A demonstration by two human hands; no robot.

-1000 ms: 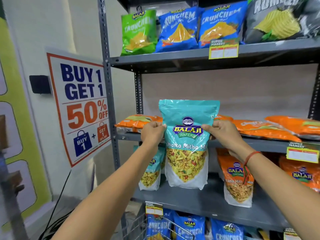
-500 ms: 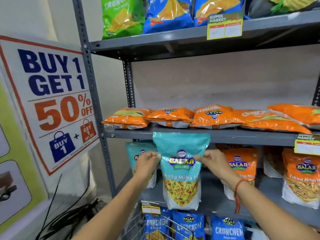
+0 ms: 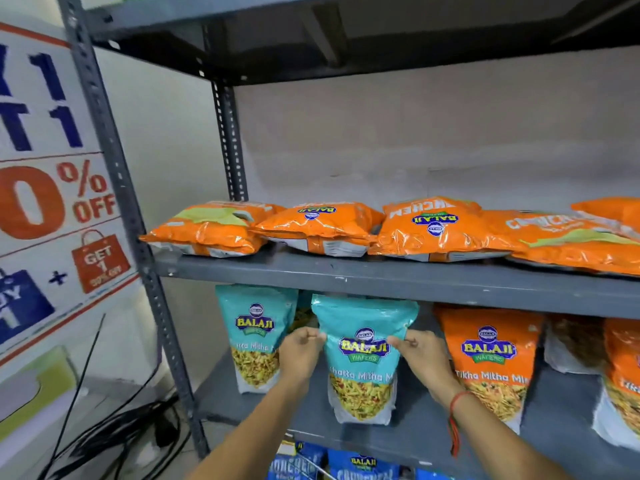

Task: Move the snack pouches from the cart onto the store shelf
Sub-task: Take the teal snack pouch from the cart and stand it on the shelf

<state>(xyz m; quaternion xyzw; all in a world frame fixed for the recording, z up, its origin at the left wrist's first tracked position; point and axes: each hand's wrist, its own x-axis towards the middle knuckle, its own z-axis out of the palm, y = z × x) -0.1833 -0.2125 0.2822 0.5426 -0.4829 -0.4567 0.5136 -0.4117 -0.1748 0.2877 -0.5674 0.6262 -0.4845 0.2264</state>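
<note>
A teal snack pouch (image 3: pixel 362 362) stands upright on the lower grey shelf (image 3: pixel 426 434), under the edge of the shelf above. My left hand (image 3: pixel 300 351) pinches its left edge and my right hand (image 3: pixel 420 353) pinches its right edge, both near the logo. To its left stands another teal pouch (image 3: pixel 254 337), further back. An orange pouch (image 3: pixel 491 358) stands to its right. At the bottom edge, blue bags (image 3: pixel 360 465) show behind the cart's wire; the cart itself is mostly out of view.
Orange bags (image 3: pixel 322 225) lie flat along the middle shelf (image 3: pixel 381 278). A grey slotted upright post (image 3: pixel 135 220) frames the rack's left side. A promotional sign (image 3: pixel 52 188) hangs on the left wall, with black cables (image 3: pixel 114 427) on the floor below it.
Both hands have carried the teal pouch forward and down into the lower shelf, beside the other teal pouch. The view has moved closer, so the top shelf's bags are out of frame.
</note>
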